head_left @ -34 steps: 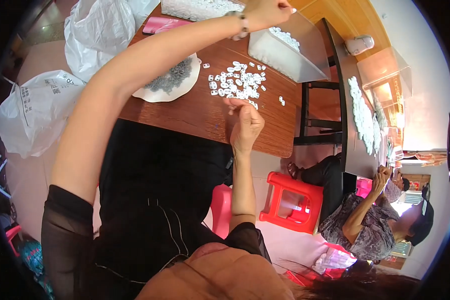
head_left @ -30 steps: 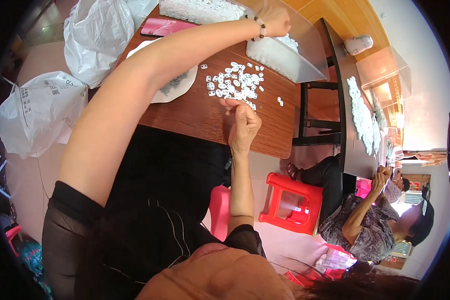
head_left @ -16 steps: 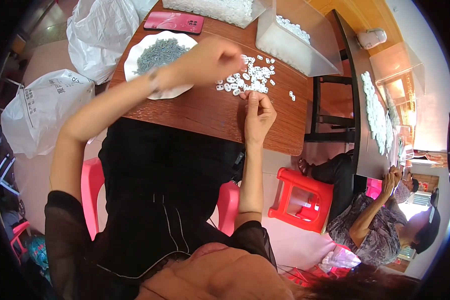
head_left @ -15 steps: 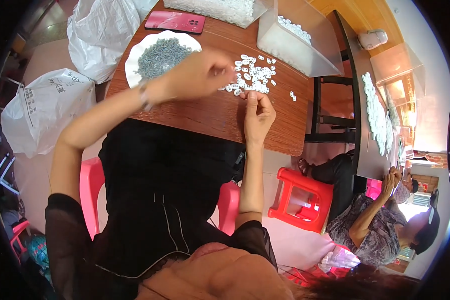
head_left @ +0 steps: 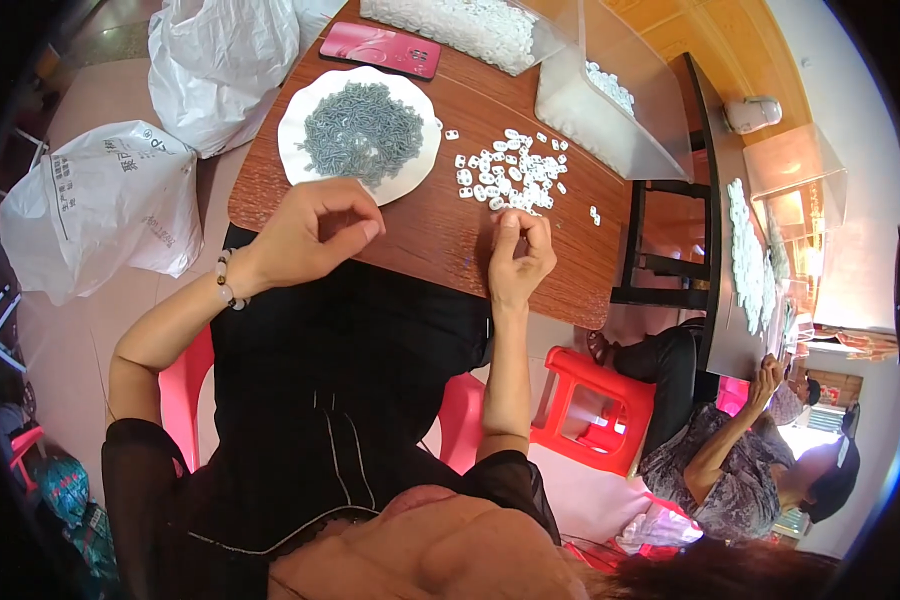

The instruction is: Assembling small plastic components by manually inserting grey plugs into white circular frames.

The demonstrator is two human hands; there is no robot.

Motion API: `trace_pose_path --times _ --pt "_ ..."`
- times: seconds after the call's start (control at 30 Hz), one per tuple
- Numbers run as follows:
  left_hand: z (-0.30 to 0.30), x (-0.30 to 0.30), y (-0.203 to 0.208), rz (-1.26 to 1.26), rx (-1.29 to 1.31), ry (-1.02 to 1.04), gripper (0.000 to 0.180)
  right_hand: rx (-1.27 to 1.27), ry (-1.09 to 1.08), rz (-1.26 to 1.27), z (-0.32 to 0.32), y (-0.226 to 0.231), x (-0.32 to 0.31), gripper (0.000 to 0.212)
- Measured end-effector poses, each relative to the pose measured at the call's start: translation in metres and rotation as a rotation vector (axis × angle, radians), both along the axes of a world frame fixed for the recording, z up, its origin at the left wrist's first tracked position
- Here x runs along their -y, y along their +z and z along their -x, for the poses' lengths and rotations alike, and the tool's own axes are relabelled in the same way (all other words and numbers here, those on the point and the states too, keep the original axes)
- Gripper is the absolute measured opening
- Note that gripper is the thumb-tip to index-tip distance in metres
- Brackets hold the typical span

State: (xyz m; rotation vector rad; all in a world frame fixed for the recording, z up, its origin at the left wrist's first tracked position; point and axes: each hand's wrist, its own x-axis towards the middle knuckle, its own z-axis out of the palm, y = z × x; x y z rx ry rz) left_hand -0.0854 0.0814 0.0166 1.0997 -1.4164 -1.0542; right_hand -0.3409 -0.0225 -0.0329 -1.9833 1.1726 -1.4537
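Observation:
My left hand [head_left: 320, 232], wearing a beaded bracelet [head_left: 228, 280], hovers at the table's near edge below the plate. Its fingers are curled, thumb against fingertips; anything pinched there is too small to make out. My right hand [head_left: 520, 262] is closed with thumb and forefinger pressed together, beside the near side of a loose spread of small white oval plastic pieces [head_left: 515, 170] with holes. What it pinches is hidden. A white scalloped plate [head_left: 293, 150] holds a heap of thin grey screw-like pieces [head_left: 362, 130].
A pink phone [head_left: 380, 50] lies beyond the plate. Two translucent bins of white pieces, one tray [head_left: 450, 30] and one box [head_left: 600, 120], stand at the table's far side. White sacks [head_left: 110, 210] are left; a red stool [head_left: 595, 410] and a seated person [head_left: 730, 460] are right.
My left hand has drawn back leftward from the white pieces to the table's near edge, uncovering the plate. My right hand stays by the pieces, still pinched. The view has shifted slightly.

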Motion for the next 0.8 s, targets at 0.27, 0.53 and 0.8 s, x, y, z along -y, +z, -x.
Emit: trace_pose_path --times 0.27,0.53,0.8 --pt "-0.047 0.101 0.077 0.267 0.289 0.249 0.015 -0.259 0.345 0.268 -0.013 0.014 0.0 0.013" --pt "-0.09 0.338 0.102 0.376 0.645 0.228 0.022 -0.213 0.391 0.246 -0.003 0.018 0.003 0.013" --pt "-0.075 0.423 0.054 -0.136 1.122 -0.334 0.061 -0.159 0.378 0.173 0.004 0.009 0.012 0.014"
